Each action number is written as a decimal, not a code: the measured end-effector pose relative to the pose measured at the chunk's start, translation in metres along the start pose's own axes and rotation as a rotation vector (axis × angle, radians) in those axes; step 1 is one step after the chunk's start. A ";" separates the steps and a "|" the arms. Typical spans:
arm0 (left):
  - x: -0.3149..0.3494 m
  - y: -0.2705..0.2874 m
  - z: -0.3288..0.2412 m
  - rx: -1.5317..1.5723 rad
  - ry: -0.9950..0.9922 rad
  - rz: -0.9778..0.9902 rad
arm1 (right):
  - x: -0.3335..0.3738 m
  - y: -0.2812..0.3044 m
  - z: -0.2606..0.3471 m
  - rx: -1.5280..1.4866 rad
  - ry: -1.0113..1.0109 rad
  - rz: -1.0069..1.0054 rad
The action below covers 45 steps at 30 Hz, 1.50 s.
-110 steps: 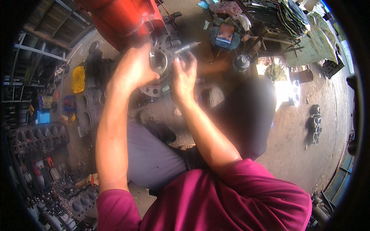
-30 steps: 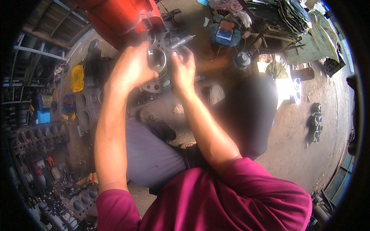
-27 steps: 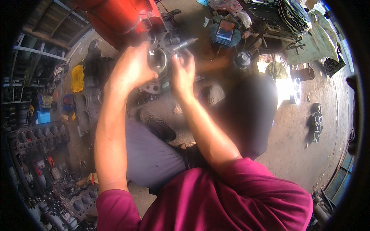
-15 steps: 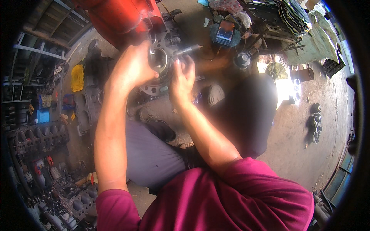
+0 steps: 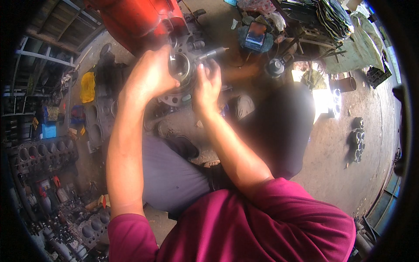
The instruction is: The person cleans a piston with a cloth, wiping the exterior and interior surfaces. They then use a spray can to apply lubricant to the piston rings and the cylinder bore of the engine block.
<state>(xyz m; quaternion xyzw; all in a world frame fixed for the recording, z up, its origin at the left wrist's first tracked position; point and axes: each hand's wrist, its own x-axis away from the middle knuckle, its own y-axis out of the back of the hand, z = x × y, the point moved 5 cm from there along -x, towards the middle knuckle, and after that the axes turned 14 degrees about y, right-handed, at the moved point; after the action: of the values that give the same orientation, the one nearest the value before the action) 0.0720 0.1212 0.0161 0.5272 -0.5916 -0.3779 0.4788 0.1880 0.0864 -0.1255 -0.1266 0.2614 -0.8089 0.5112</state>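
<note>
My left hand (image 5: 152,73) is curled against the left side of a round, ring-shaped metal part (image 5: 189,70), its thumb at the lower edge. To the right, a silver tool with a slim barrel (image 5: 212,53), apparently a micrometer, points up and right. The raised fingertips of my right hand (image 5: 207,85) are on its lower side. How the tool meets the ring is blurred. Beneath both hands is a grey metal plate with holes (image 5: 175,99), partly hidden by my wrists.
A large red metal body (image 5: 135,22) stands just beyond my left hand. Engine blocks (image 5: 46,153) and loose parts lie at left. A phone (image 5: 255,36) sits at the upper right near a cluttered stand (image 5: 301,30). Small cylindrical parts (image 5: 358,139) are on the floor at right.
The tool's barrel has shifted slightly up and left, and my right fingers have moved a little with it. My left hand stays almost still at the ring.
</note>
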 end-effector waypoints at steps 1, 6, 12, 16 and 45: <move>0.000 0.000 0.000 0.003 -0.001 -0.001 | -0.002 0.000 -0.001 0.013 -0.023 0.005; -0.001 -0.002 0.002 0.019 0.005 0.012 | -0.008 -0.001 -0.001 0.091 -0.046 0.029; -0.001 -0.001 0.003 0.028 0.003 -0.006 | 0.007 -0.002 0.002 -0.034 -0.064 -0.029; -0.002 -0.002 0.003 0.019 -0.004 -0.008 | 0.007 -0.003 0.007 -0.006 -0.033 0.005; -0.001 -0.002 0.003 -0.007 0.018 0.011 | 0.004 -0.003 0.001 -0.023 0.012 -0.006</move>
<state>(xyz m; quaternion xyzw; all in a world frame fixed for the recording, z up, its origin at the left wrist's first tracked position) 0.0698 0.1219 0.0130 0.5254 -0.5890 -0.3726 0.4880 0.1843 0.0831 -0.1228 -0.1284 0.2734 -0.8080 0.5058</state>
